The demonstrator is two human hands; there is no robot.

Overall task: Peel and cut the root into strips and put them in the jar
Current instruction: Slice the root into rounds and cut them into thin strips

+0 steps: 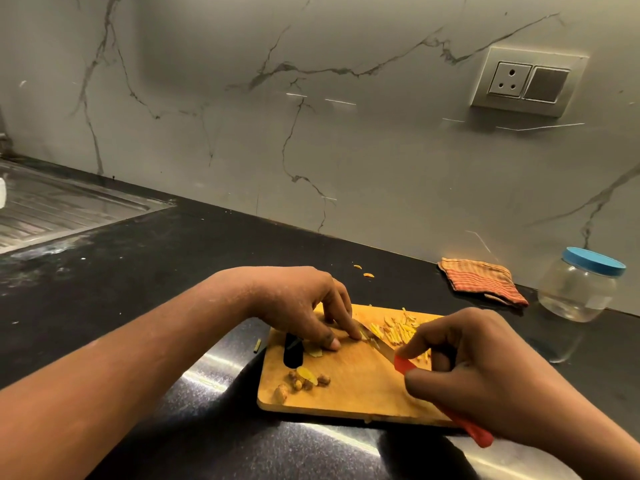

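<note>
A wooden cutting board [349, 386] lies on the black counter. My left hand [304, 306] presses a small yellow piece of root [363, 336] onto the board with curled fingertips. My right hand [474, 375] grips a red-handled knife [403, 365], whose blade lies against that piece. A heap of yellow strips [398, 329] sits on the board's far right. Peel scraps and root ends [303, 381] lie near the board's front left. The clear jar [576, 289] with a blue lid stands at the right, closed.
A striped folded cloth [481, 280] lies by the wall, left of the jar. A steel sink drainboard [62, 206] is at far left. Two yellow bits [363, 271] lie on the counter behind the board. A wall socket [530, 81] is above.
</note>
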